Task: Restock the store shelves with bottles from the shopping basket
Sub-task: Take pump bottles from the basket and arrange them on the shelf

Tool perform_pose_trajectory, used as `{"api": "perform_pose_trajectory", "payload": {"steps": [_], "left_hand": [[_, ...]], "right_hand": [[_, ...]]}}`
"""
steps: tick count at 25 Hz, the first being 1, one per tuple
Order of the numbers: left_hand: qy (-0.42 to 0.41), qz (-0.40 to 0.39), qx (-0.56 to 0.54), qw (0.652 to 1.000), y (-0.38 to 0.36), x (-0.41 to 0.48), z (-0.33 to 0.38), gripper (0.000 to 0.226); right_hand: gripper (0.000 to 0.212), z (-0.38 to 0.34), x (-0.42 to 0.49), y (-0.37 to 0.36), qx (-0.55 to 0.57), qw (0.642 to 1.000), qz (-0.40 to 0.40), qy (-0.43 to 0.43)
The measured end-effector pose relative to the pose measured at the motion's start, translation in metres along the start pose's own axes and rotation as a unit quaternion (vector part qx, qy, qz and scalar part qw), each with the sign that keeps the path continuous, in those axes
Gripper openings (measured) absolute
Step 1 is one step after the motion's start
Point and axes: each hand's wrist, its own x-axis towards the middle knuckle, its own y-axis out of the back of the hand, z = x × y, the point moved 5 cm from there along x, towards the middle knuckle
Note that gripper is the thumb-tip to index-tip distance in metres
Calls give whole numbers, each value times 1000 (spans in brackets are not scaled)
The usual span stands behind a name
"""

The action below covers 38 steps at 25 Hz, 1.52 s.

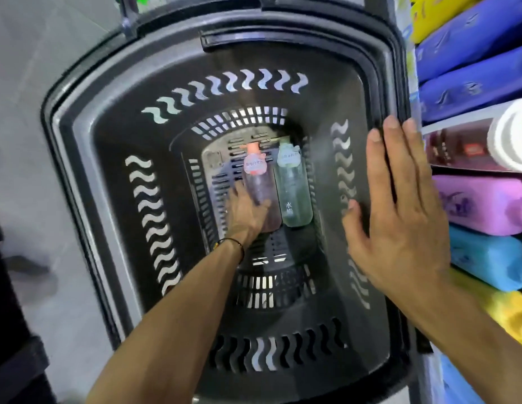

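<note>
Both hands are inside or over the shopping basket [79, 118]. Our right hand [399, 211] is nearest: flat, fingers spread, palm down, hovering over the basket's right wall, fingertips reaching its right rim. Our left hand [248, 214] reaches deep to the basket floor, a dark band [229, 243] on its wrist; its fingers lie against the lower body of the pink-capped bottle [258, 182], thumb on the bottle's right side, but blur prevents us confirming a closed grasp. That bottle lies on its side, cap pointing away from us. Just right of the left hand, touching the pink-capped bottle, lies the green bottle [293, 185], parallel and ungripped. Beyond the right hand, on the shelves [446, 126], we note stacked soft packages in yellow, blue, purple [481, 202] and light blue, plus a white roll [513, 135].
</note>
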Motion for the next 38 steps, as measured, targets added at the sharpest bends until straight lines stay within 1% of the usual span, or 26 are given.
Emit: {"api": "perform_pose_trajectory", "payload": {"steps": [3, 4, 5, 8, 11, 14, 15, 17, 19, 20, 22, 23, 24, 27, 29, 30, 31, 34, 35, 36, 37, 38], "left_hand": [[45, -5, -87, 995, -24, 28, -15, 104], [50, -2, -111, 993, -34, 39, -23, 109], [56, 3, -126, 990, -40, 46, -28, 109], [66, 15, -158, 985, -33, 41, -23, 97], [83, 39, -214, 973, -11, 23, -16, 77], [113, 36, -303, 945, 14, 7, -22, 72], [118, 35, -316, 941, 24, -2, -23, 70], [112, 57, -316, 940, 42, -21, -25, 70], [98, 89, -291, 948, 62, -40, -26, 69], [86, 103, -278, 951, 70, -48, -26, 70], [65, 112, -261, 957, 80, -60, -28, 71], [61, 110, -252, 960, 83, -64, -29, 70], [57, 111, -244, 962, 85, -68, -30, 71], [63, 118, -239, 962, 88, -76, -36, 73], [68, 116, -228, 964, 85, -78, -39, 71], [66, 116, -223, 966, 85, -81, -37, 71], [56, 112, -218, 968, 85, -82, -36, 71], [53, 115, -222, 967, 80, -75, -41, 74], [66, 107, -234, 964, 75, -72, -45, 74], [84, 63, -240, 965, 67, -69, -45, 71], [112, -12, -268, 957, 51, -65, -47, 66], [137, -69, -315, 936, 41, -65, -42, 55]], "right_hand": [[73, 2, 0, -2, 14, 1000, 12, 3], [72, 2, 0, -2, 16, 1000, 13, 2], [72, 2, 0, -2, 16, 1000, 13, 3], [73, 0, 2, -4, 0, 1000, 3, -1], [75, 0, 1, 2, -12, 1000, -15, -13], [63, -15, -1, 11, -10, 999, 20, -23], [60, -24, 0, 9, -5, 999, 26, -22], [60, -44, 5, -6, -45, 999, -2, -25], [64, -62, 12, -29, -100, 993, -60, -32], [67, -69, 16, -44, -101, 991, -81, -25], [73, -83, 20, -80, -68, 990, -123, 1], [76, -85, 20, -102, -43, 988, -151, -9], [77, -80, 19, -124, -14, 983, -176, -43], [80, -53, 16, -195, 66, 954, -227, -184], [85, -40, 16, -233, 87, 939, -246, -223], [86, -38, 17, -248, 90, 938, -242, -229], [86, -40, 19, -258, 81, 943, -222, -233], [85, -44, 20, -275, 18, 955, -135, -264], [87, -45, 21, -275, 13, 953, -123, -277], [90, -45, 22, -275, 17, 948, -127, -290], [93, -45, 23, -275, 16, 944, -137, -299], [96, -44, 25, -272, 10, 942, -144, -305]]}}
